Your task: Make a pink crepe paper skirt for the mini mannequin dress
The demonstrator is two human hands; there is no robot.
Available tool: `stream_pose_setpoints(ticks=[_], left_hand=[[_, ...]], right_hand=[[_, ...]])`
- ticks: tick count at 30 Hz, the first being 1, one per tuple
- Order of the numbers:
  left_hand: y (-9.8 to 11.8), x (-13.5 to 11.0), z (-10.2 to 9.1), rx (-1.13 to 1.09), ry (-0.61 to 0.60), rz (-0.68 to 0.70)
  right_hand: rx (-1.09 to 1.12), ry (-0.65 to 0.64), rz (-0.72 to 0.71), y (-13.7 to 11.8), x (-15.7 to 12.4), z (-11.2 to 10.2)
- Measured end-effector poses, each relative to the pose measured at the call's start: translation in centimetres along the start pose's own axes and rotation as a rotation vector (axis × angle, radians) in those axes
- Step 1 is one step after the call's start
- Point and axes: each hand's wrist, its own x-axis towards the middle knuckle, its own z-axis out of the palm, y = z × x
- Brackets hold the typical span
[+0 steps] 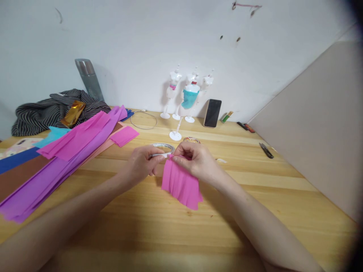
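Observation:
My left hand [140,162] is closed, with thumb and forefinger pinching the near edge of a roll of tape [169,147]. A short white bit of tape reaches from its fingertips toward the pink piece. In my right hand [195,158] the gathered top of a pleated pink crepe paper piece [181,185] is pinched, and its folds fan downward above the table. Both hands' fingertips almost meet at that gathered corner. Partly hidden behind my right hand lies another ring-shaped roll [192,139].
Small white mannequins [190,94] stand by the wall, one wrapped in turquoise. A phone [212,113] leans right of them. Purple crepe paper [53,177], pink sheets [82,136] and a striped cloth [36,113] lie left, near a thermos [90,79]. A dark cutter [266,151] lies right.

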Motion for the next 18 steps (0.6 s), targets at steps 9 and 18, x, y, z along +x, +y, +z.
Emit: stream_pose_setpoints(ticks=[9,18], left_hand=[[-0.39,0.00,-0.01,0.047,0.005,0.055],[-0.45,-0.10,0.24,0.076,0.006,0.135]], right_hand=[[-0.020,-0.001,-0.003,-0.18,0.03,0.15],[-0.115,0.001,-0.001,-0.81,-0.10,0.42]])
